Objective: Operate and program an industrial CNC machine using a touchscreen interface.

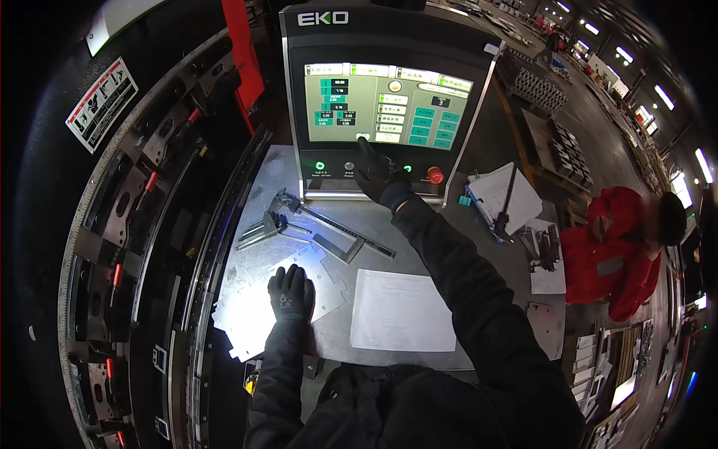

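Note:
My right hand [380, 176], in a black glove, reaches up to the control panel screen [344, 138]. Its index finger is stretched out, with the tip at a small button along the screen's lower edge. Nothing shows in that hand. My left hand [291, 293], also gloved in black, lies on a thin, brightly lit sheet metal part [250, 303] with notched edges, fingers laid forward over it. Beyond that hand, calipers [333, 222] rest on the grey table [336, 337], beside a small flat metal block [338, 245]. A printed paper sheet [402, 310] lies to the right.
Along the left stands a large machine with red-handled clamps [117, 275]. A red emergency button [435, 175] sits below the screen. A clipboard with papers [505, 198] and several dark metal pieces [540, 247] lie at right. A person in red [609, 251] stands beyond the table's right edge.

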Tool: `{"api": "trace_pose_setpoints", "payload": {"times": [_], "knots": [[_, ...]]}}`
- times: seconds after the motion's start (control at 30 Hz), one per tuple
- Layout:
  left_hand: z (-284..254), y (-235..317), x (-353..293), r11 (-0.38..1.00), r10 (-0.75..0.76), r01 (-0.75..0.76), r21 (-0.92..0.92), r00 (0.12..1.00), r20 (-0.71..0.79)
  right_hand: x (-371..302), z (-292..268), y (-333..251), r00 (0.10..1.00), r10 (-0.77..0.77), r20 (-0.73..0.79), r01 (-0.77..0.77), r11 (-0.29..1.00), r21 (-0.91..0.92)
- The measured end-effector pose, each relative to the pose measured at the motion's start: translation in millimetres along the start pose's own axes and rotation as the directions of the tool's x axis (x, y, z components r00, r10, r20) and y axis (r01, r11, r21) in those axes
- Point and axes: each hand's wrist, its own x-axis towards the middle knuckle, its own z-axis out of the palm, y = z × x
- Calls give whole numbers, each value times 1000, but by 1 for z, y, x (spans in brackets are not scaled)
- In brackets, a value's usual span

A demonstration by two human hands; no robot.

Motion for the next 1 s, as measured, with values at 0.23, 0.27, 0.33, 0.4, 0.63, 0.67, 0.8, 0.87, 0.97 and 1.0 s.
{"api": "trace_pose_setpoints", "payload": {"times": [0.23, 0.27, 0.33, 0.4, 0.63, 0.67, 0.8, 0.87, 0.97, 1.0], "knots": [[-5, 4, 5, 994, 105, -100, 42, 982, -160, 3, -8, -5, 999, -10, -30, 12, 999, 37], [-5, 5, 6, 990, 137, -128, 56, 971, -198, 2, -11, -4, 1000, -7, -5, 7, 996, 88], [-4, 5, 5, 994, 108, -104, 34, 981, -163, 4, -19, 4, 998, 55, -11, -54, 992, 114], [-3, 4, 2, 999, 47, -47, -1, 995, -90, 10, -29, 15, 984, 175, -17, -170, 970, 174], [0, 1, 0, 1000, 15, -15, -9, 999, -29, 27, -72, 52, 936, 322, -141, -315, 947, 67], [0, 1, 1, 999, 44, -44, 12, 997, -65, 28, -72, 55, 945, 286, -161, -283, 958, 39], [0, 3, 3, 989, 135, -123, 80, 976, -172, 30, -72, 60, 961, 172, -215, -186, 981, -48], [0, 3, 2, 990, 135, -124, 74, 976, -171, 30, -71, 55, 962, 195, -191, -202, 979, -15], [1, 3, 2, 991, 126, -116, 69, 977, -171, 33, -67, 41, 964, 213, -160, -212, 977, 21], [2, 3, 2, 991, 127, -116, 68, 976, -175, 35, -63, 34, 969, 215, -124, -215, 977, 18]]}}
